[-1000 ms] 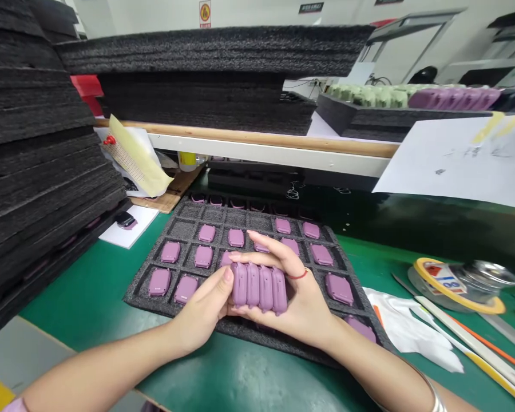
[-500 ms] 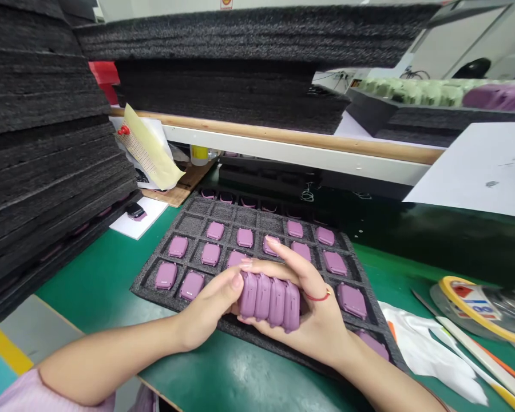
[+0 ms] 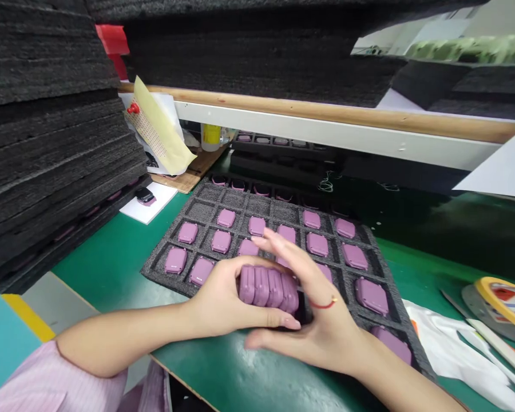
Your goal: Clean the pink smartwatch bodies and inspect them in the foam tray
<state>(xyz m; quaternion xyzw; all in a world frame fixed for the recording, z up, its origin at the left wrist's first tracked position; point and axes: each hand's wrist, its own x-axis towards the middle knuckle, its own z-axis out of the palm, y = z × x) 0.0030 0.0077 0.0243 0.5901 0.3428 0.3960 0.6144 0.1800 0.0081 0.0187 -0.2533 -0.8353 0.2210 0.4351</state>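
A short row of purple watch cases point(image 3: 268, 288), standing face to face, is held over the near edge of a black foam tray point(image 3: 165, 281). My left hand point(image 3: 229, 297) is closed around the row, its thumb along the near side and its other fingers largely hidden behind. My right hand point(image 3: 313, 309) is around the row's right end with fingers and thumb spread apart; whether its palm touches the cases is hidden. More purple cases, such as one at the tray's right point(image 3: 372, 296), lie singly in the tray's pockets, and some pockets in the back rows hold none.
Stacked black foam trays point(image 3: 60, 143) rise at the left. A wood-edged shelf point(image 3: 326, 111) crosses behind. On the green table point(image 3: 94, 274) are a white card with a dark watch piece point(image 3: 145, 196), a white cloth point(image 3: 450, 337) and a yellow-rimmed container point(image 3: 498, 303).
My left hand has shifted its thumb from the row's left end to its near side. My right hand has loosened, its thumb now away from the cases. The view has tipped down.
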